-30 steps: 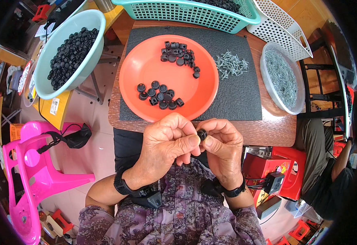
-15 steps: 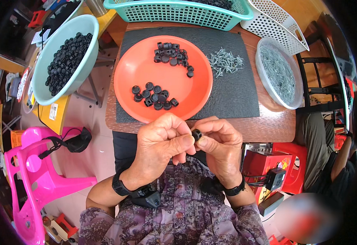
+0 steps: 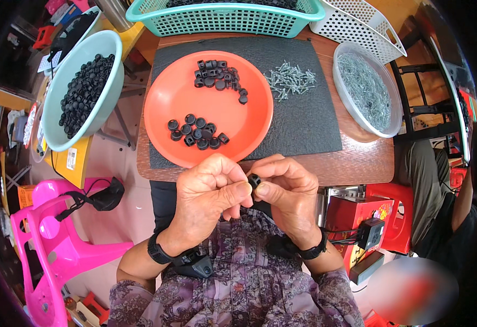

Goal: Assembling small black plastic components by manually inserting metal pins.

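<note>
Over the near table edge, both hands meet at a small round black plastic piece (image 3: pixel 254 181). My right hand (image 3: pixel 292 192) is closed, pinching the piece between thumb and fingers. From the other side, the thumb and fingers of my left hand (image 3: pixel 205 199) press together against its left edge; whether anything smaller lies between them is hidden. Just beyond sits an orange-red plate (image 3: pixel 175 95) with two groups of similar pieces: a far cluster (image 3: pixel 216 74) and a near one (image 3: pixel 197 132). Thin silvery metal bits (image 3: pixel 290 80) lie loose on a black mat (image 3: pixel 309 128) right of the plate.
A clear tub (image 3: pixel 366 90) of the metal bits stands at the right table edge. Behind are a green basket (image 3: pixel 222 22) and a white basket (image 3: pixel 353 27). Left are a pale green basin (image 3: pixel 115 71) of black pieces and a pink chair (image 3: pixel 80 234). A person's leg (image 3: pixel 426 191) shows at right.
The view has shifted slightly, so the table things sit a little further left. Both hands keep their pinch on the black piece, which appears turned a little.
</note>
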